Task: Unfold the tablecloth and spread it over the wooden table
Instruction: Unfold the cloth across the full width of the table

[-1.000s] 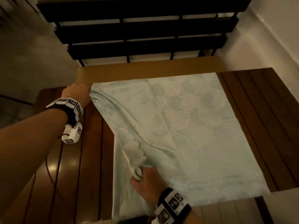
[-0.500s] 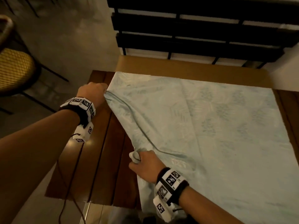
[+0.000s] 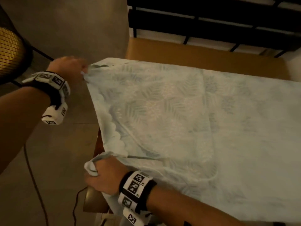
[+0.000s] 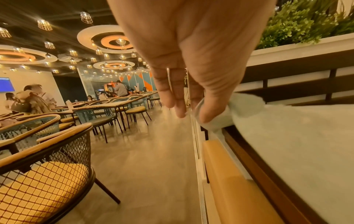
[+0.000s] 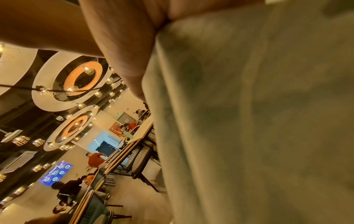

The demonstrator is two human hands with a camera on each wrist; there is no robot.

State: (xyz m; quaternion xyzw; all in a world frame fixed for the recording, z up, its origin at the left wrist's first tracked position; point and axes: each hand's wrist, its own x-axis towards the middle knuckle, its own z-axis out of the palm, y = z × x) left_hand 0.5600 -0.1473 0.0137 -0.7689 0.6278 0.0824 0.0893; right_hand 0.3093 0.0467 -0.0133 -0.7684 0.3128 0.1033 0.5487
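Observation:
A pale green tablecloth (image 3: 187,121) with a faint leaf pattern lies over the wooden table (image 3: 97,144), of which only a sliver of the left edge shows. My left hand (image 3: 81,69) pinches the cloth's far left corner, out past the table's edge. In the left wrist view the thumb and fingers of that hand (image 4: 199,112) squeeze the tablecloth (image 4: 287,136) corner. My right hand (image 3: 97,170) grips the bunched near left corner, lifted a little off the table. Tablecloth fabric (image 5: 249,121) fills most of the right wrist view under my palm.
A tan bench seat (image 3: 195,53) runs along the far side under a dark slatted railing (image 3: 211,22). A mesh chair with a yellow cushion (image 3: 9,51) stands on the floor at left. Thin cables (image 3: 32,176) trail over the floor. Other tables, chairs and people sit farther off.
Both hands have drawn the cloth's left edge leftward over the bare wood, so the cloth now covers the table's left side. My view has swung left.

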